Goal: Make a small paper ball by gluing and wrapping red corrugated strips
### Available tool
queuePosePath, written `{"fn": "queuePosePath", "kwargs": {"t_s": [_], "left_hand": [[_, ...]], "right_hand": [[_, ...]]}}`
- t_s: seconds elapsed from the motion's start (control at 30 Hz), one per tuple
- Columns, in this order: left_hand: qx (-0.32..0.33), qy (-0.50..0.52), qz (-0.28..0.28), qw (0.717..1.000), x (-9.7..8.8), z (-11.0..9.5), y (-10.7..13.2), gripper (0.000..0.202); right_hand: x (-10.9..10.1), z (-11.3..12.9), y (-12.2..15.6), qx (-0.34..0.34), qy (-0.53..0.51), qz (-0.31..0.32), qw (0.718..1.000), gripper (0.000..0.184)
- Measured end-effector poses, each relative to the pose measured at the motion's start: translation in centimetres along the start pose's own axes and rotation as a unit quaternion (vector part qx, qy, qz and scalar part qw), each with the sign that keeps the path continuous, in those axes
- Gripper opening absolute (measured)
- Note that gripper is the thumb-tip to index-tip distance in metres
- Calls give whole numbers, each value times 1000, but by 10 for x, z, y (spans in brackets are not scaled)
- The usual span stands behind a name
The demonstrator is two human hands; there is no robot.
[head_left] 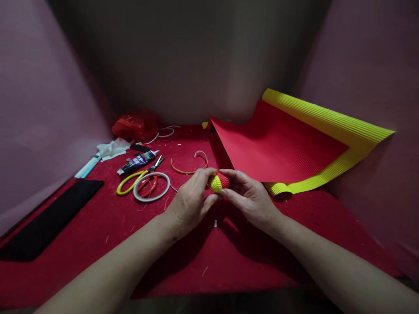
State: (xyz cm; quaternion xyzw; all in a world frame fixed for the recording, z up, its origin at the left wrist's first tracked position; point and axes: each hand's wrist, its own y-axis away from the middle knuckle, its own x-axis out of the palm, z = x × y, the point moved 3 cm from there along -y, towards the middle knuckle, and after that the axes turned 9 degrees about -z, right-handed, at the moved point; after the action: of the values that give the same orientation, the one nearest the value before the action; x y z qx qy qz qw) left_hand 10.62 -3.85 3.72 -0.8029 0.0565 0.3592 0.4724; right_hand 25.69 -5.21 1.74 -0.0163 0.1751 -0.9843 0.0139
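Note:
Between my two hands is a small rounded piece of ribbed paper (216, 183), yellow on the left and red on the right. My left hand (193, 196) grips its yellow side with fingers and thumb. On the red side, the fingers and thumb of my right hand (250, 198) close around it. Both hands hold it above the red cloth (196, 270). Just beyond my left hand lies a curled yellowish strip (183, 172). Behind my right hand, a red corrugated sheet (271, 148) rests on a yellow corrugated sheet (327, 115) with curling edges.
Scissors (131, 181) with yellow and red handles lie under a white tape ring (168, 185). Near them are a glue tube (137, 161), a white tissue (113, 149), a light blue cutter (88, 166) and a black flat strip (52, 220). A red plastic bag (135, 125) sits at the back.

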Motion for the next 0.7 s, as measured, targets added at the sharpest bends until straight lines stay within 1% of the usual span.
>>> {"fn": "queuePosePath", "kwargs": {"t_s": [0.1, 0.23, 0.37, 0.47, 0.7], "left_hand": [[3, -3, -3, 1000, -1, -1, -1, 40], [1, -8, -2, 1000, -1, -1, -1, 39], [1, -8, 6, 1000, 0, -2, 0, 37], [7, -7, 10, 1000, 0, -2, 0, 35], [26, -5, -7, 1000, 0, -2, 0, 32]], "right_hand": [[-2, 1, 0, -18, 34, -6, 999, 35], [-2, -1, 1, -37, 68, -13, 997, 36], [-2, -4, 1, -37, 85, -21, 995, 38], [-2, -5, 1, -40, 106, -33, 993, 36], [-2, -2, 1, -67, 134, -37, 988, 37]]}}
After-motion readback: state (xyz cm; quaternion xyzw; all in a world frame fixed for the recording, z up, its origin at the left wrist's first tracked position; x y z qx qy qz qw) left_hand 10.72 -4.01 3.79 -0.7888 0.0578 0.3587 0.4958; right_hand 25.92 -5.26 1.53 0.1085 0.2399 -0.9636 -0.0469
